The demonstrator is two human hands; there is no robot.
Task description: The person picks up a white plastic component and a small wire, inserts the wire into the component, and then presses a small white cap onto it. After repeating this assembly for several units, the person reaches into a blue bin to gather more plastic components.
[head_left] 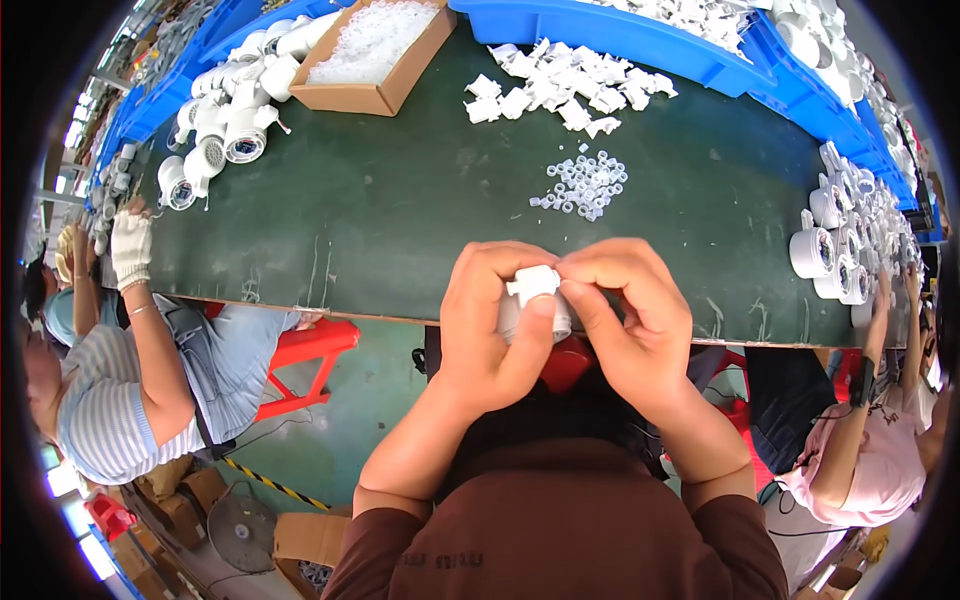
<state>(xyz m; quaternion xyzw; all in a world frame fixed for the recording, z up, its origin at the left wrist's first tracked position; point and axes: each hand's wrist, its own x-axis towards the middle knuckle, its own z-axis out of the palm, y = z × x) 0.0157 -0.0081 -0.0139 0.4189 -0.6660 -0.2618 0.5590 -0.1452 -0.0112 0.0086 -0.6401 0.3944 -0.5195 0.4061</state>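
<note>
The left hand (478, 335) wraps a white plastic part (535, 281) at the table's near edge, thumb pressed against it; the right hand (640, 330) brings thumb and forefinger together at its side, and whether they pinch something small cannot be told. Fingers hide much of the part. Beyond lie translucent rings (588, 186), white clips (562, 84), a cardboard box (345, 98) and a blue bin (620, 37). White fittings (225, 130) crowd the left.
</note>
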